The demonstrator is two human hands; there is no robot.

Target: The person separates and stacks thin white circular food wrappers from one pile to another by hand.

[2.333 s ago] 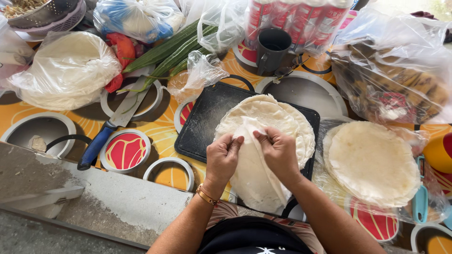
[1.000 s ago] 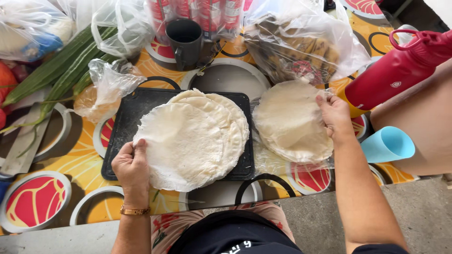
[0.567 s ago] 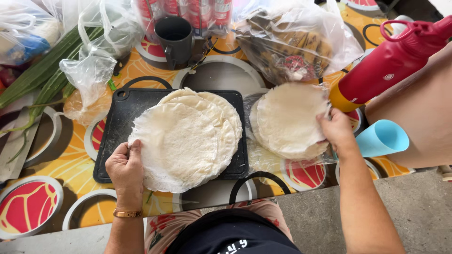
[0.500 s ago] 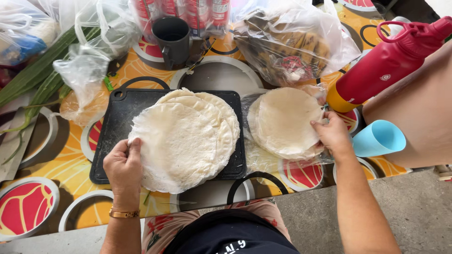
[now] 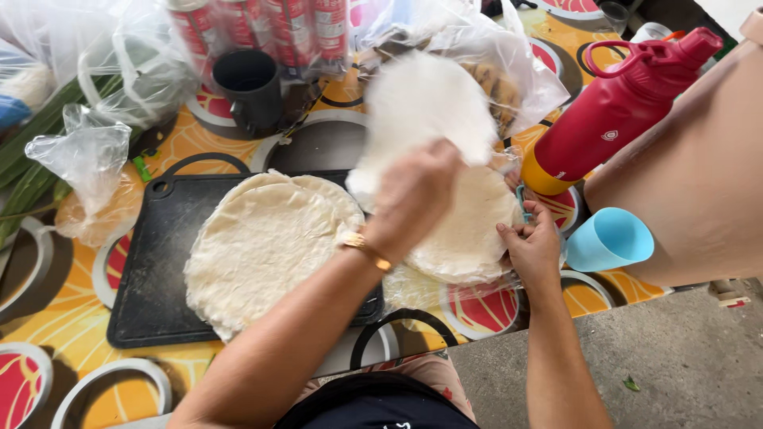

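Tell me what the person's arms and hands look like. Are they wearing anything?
Both arms are bare, with no sleeves and no gloves. The left hand has a gold bracelet around its wrist. The right hand wears nothing on its wrist, and I can't see rings on either hand.

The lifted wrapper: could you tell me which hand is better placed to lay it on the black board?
Probably left: the left hand holds the wrapper beside the black board; the right hand rests on the stack.
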